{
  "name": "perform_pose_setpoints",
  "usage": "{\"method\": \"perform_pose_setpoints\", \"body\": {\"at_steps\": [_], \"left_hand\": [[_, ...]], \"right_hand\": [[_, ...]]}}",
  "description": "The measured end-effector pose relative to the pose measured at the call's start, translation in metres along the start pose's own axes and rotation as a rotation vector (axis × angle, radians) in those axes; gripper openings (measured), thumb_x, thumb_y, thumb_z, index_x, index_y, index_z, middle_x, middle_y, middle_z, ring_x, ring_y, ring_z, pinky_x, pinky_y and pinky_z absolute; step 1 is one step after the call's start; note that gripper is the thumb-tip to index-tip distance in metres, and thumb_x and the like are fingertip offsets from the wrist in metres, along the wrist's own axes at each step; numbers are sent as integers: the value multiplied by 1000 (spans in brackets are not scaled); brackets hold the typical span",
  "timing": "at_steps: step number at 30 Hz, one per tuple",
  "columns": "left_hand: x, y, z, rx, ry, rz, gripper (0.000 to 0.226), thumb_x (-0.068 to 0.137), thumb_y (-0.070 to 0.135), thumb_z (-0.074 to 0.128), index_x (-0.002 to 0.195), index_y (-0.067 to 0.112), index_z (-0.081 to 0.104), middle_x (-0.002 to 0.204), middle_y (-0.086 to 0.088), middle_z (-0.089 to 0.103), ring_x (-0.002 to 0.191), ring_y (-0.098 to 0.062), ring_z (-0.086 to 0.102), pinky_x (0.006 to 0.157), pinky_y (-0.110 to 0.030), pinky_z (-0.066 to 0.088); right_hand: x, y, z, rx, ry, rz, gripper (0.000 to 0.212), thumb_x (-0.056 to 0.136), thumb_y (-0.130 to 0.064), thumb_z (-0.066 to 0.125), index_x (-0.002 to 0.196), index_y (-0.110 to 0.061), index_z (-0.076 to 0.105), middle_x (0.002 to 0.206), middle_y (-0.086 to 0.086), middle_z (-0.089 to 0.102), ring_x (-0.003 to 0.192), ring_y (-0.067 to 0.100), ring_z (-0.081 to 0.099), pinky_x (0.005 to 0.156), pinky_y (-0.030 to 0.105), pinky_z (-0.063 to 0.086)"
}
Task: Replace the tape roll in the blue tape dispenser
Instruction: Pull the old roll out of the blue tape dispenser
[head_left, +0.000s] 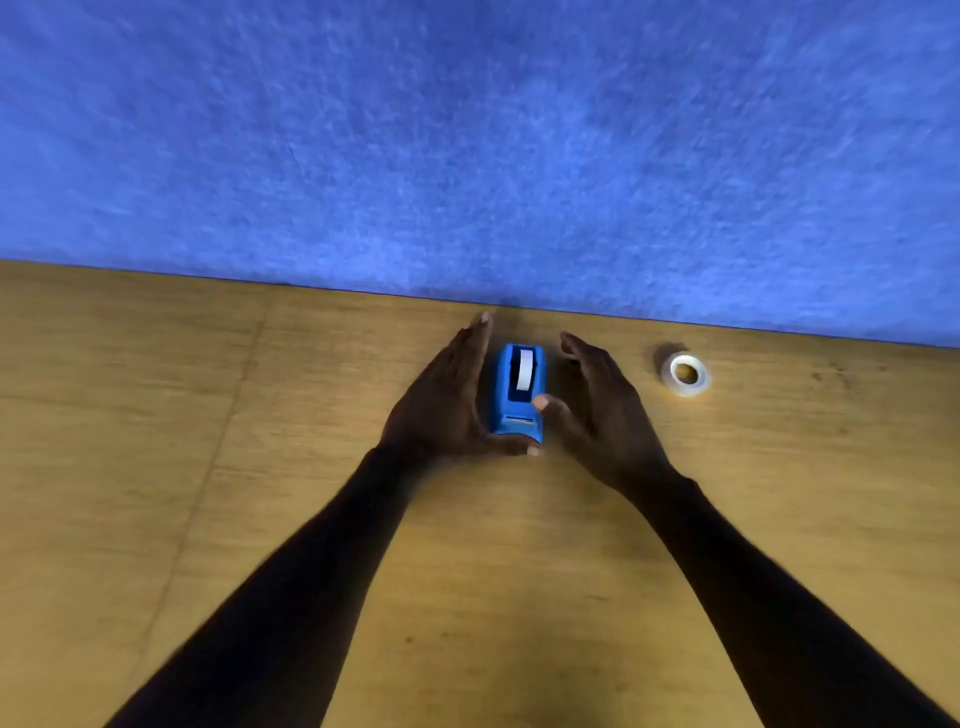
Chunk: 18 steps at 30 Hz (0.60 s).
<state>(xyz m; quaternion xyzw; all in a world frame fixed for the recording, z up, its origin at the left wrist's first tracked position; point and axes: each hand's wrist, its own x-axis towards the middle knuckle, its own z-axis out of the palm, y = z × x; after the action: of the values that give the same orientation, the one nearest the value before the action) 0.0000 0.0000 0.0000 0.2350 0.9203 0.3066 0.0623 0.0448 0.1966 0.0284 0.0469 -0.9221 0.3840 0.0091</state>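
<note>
A small blue tape dispenser (518, 397) stands on the wooden table (208, 467) near its far edge, with a white tape roll (524, 370) seated in it. My left hand (441, 400) lies flat-fingered along the dispenser's left side, its thumb curled under the near end. My right hand (597, 405) is cupped on the right side, fingers apart, with its thumb tip touching the dispenser's right edge. Neither hand has closed around it. A loose roll of clear tape (685, 373) lies flat on the table to the right of my right hand.
A blue felt partition (467, 145) rises straight up from the table's far edge just behind the dispenser. A faint seam in the wood (228, 405) runs down the table's left part. Both forearms wear dark sleeves.
</note>
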Motion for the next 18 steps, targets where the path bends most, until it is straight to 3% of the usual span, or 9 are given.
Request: {"method": "perform_pose_setpoints", "body": {"at_steps": [5, 9, 13, 18], "left_hand": [[3, -2, 0, 74, -11, -2, 135, 56, 88, 58, 159, 23, 1, 168, -4, 16, 154, -20, 14, 119, -33, 16], [1, -2, 1, 95, 20, 2, 124, 61, 88, 56, 158, 24, 11, 165, -6, 27, 152, -21, 22, 120, -33, 18], [1, -2, 3, 85, 35, -13, 119, 61, 88, 58, 156, 28, 18, 162, -8, 33, 150, -21, 25, 118, -36, 24], [1, -2, 3, 98, 71, -8, 117, 60, 87, 60, 154, 27, 24, 159, -8, 39, 147, -20, 28, 114, -31, 21]], "right_hand": [[10, -2, -2, 34, 30, 16, 62, 87, -40, 64, 141, -16, 43, 141, 7, 51, 126, 16, 49, 98, 36, 49], [14, -7, 2, 31, 15, 8, 62, 84, -42, 67, 138, -18, 48, 137, 4, 55, 121, 13, 51, 91, 17, 41], [18, -9, 6, -20, 10, 6, 59, 81, -39, 69, 134, -19, 52, 133, 3, 58, 120, 12, 51, 93, 20, 44], [19, -7, 4, -4, 30, -8, 56, 78, -28, 75, 130, -18, 56, 126, 1, 61, 115, 9, 53, 88, 4, 34]]}}
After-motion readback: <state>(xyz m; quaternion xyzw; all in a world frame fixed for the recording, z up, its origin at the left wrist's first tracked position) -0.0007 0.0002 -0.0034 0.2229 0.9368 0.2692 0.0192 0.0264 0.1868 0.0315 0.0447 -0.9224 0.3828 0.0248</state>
